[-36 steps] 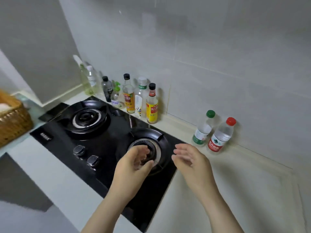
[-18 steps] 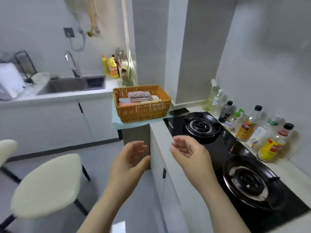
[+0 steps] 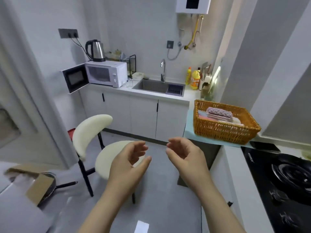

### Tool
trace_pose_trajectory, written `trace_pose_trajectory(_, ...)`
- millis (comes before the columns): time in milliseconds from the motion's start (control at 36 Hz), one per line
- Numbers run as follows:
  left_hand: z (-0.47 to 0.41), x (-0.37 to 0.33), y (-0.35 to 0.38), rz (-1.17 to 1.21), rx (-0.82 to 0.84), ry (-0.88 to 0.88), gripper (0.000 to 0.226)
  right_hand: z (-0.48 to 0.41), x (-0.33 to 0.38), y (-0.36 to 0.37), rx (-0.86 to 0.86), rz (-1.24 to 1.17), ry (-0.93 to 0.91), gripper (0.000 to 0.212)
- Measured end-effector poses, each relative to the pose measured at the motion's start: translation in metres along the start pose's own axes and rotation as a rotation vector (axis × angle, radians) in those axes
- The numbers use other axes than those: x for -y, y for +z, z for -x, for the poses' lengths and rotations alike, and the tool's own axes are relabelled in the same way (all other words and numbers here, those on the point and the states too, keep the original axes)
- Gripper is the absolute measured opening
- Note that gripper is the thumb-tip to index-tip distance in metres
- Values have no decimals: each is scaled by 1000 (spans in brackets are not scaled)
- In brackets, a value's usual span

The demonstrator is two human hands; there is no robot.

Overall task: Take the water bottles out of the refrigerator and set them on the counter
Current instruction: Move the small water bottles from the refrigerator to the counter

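My left hand [image 3: 128,163] and my right hand [image 3: 186,157] are raised side by side in front of me, fingers loosely curled, palms toward each other, holding nothing. They hang over the grey floor, in front of a cream chair [image 3: 101,140]. No water bottle is in view. A tall pale appliance door [image 3: 21,101] with a recessed panel stands shut at the far left; I cannot tell whether it is the refrigerator. The white counter [image 3: 230,167] with the black gas hob [image 3: 282,179] runs along the right edge.
A wicker basket [image 3: 223,130] of folded cloths sits at the counter's near end. Across the room are a sink [image 3: 158,86], a microwave [image 3: 107,75] with its door swung open, and a kettle [image 3: 95,51]. A cardboard box [image 3: 36,187] and a pan [image 3: 55,184] lie at lower left.
My view has swung left, from the hob and the two water bottles by the wall to the room with chair and sink. Both hands stayed raised and empty throughout.
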State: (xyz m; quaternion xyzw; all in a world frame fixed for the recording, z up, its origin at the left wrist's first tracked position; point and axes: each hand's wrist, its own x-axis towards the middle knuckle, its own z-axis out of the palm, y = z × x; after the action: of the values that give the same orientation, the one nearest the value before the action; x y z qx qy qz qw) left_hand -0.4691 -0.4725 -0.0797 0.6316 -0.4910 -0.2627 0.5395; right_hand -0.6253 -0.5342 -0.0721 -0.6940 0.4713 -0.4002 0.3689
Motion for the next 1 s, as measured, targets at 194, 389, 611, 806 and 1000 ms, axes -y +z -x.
trace_pose_trajectory(194,23,6,-30,-11,-264,-96,32,-16,13,34,242,-85,-108,20)
trace_pose_trajectory(389,60,5,-57,-77,-517,-169,33,-20,33,78,486,-159,-213,20)
trace_pose_trajectory(611,103,16,-116,-94,-791,-234,32,6,69,151,732,-258,-313,18)
trace_pose_trajectory(806,121,26,-177,-126,-906,-235,35,24,110,222,850,-291,-385,14)
trace_pose_trajectory(1000,133,34,-264,-150,-1020,-213,35,43,169,300,931,-329,-457,20)
